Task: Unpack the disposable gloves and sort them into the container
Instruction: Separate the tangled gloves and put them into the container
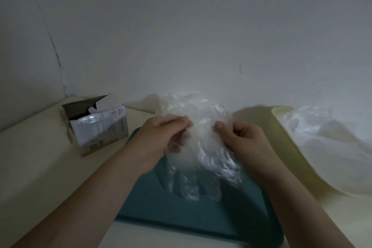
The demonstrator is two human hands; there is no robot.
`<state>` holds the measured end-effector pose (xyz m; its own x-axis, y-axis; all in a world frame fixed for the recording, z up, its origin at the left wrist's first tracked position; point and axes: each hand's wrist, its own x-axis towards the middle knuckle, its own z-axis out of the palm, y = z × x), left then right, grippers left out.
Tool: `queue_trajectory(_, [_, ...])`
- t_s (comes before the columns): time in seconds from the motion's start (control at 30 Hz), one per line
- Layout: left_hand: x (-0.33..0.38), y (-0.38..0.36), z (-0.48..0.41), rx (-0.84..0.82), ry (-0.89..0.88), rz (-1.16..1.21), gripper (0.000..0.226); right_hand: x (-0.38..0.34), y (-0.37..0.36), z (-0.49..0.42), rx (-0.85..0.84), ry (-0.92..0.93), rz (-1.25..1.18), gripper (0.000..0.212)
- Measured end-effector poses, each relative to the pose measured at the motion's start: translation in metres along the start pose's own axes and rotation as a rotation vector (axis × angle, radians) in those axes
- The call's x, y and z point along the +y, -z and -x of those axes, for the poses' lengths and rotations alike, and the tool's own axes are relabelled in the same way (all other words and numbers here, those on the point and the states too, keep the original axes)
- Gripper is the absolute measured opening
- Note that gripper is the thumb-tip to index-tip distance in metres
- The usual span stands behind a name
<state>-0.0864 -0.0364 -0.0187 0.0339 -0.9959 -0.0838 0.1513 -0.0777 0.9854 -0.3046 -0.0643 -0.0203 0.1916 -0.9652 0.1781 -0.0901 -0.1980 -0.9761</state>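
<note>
Gloves [203, 147] bunched above the tray [181, 213]
Left hand [161, 139] and right hand [245, 141] pinch them, fingers [173, 122] curled (clingy stuff): layers may stick together or slip short of the yellow container [281, 116].

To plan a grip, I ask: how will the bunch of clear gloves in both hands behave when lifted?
Probably floppy: the clear gloves hang crumpled below the left hand and right hand. Likely very light, since the film is thin and see-through. The glossy surface suggests layers may slip apart.
</note>
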Motion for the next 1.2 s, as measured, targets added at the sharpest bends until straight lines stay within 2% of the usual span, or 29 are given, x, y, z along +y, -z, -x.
queue_trajectory(0.13, [0.003,0.008,-0.006,0.107,-0.040,0.121,0.017,0.000,0.002,0.000,0.013,0.024,0.136,0.050])
queue_trajectory(0.27, [0.004,0.011,-0.006,0.083,-0.031,0.099,0.015,0.002,0.003,0.000,0.015,0.035,0.098,0.054])
queue_trajectory(0.37, [0.002,0.008,-0.004,0.058,-0.009,0.032,0.018,0.005,0.003,-0.001,0.003,0.033,0.066,0.045])
queue_trajectory(0.47, [0.007,0.015,-0.004,0.081,-0.008,-0.002,0.026,0.012,0.005,-0.006,0.117,0.026,0.126,0.031])
queue_trajectory(0.57, [0.017,0.027,0.001,-0.101,-0.015,0.108,0.015,0.016,0.009,-0.010,0.256,0.008,0.125,0.029])
queue_trajectory(0.63, [0.020,0.033,0.008,-0.261,-0.029,0.194,0.012,0.015,0.010,-0.010,0.270,0.001,0.066,0.025])
queue_trajectory(0.67, [0.020,0.034,0.010,-0.317,-0.051,0.155,0.016,0.013,0.010,-0.010,0.254,-0.012,0.006,0.021])
queue_trajectory(0.73, [0.017,0.029,0.014,-0.371,-0.093,-0.081,0.021,0.008,0.007,-0.008,0.184,-0.050,-0.173,0.015])
queue_trajectory(0.8, [0.012,0.017,0.013,-0.275,-0.090,-0.406,0.022,0.003,0.004,-0.008,0.099,-0.079,-0.348,0.009])
queue_trajectory(0.87, [0.009,0.006,0.010,-0.146,-0.085,-0.580,0.028,0.001,0.003,-0.006,0.031,-0.097,-0.410,0.010])
queue_trajectory(0.93, [0.007,0.000,0.010,-0.124,-0.094,-0.561,0.017,0.001,0.004,-0.005,-0.021,-0.097,-0.410,0.014])
queue_trajectory(1.03, [0.007,-0.005,0.019,-0.216,-0.055,-0.477,0.007,-0.001,0.004,-0.001,-0.113,-0.071,-0.408,0.034])
queue_trajectory(1.1, [0.006,-0.011,0.023,-0.254,-0.080,-0.387,0.005,-0.001,0.005,0.000,-0.157,-0.056,-0.388,0.034])
queue_trajectory(1.2, [0.002,-0.014,0.021,-0.222,-0.119,-0.246,0.001,0.004,0.007,-0.004,-0.132,-0.114,-0.374,0.041])
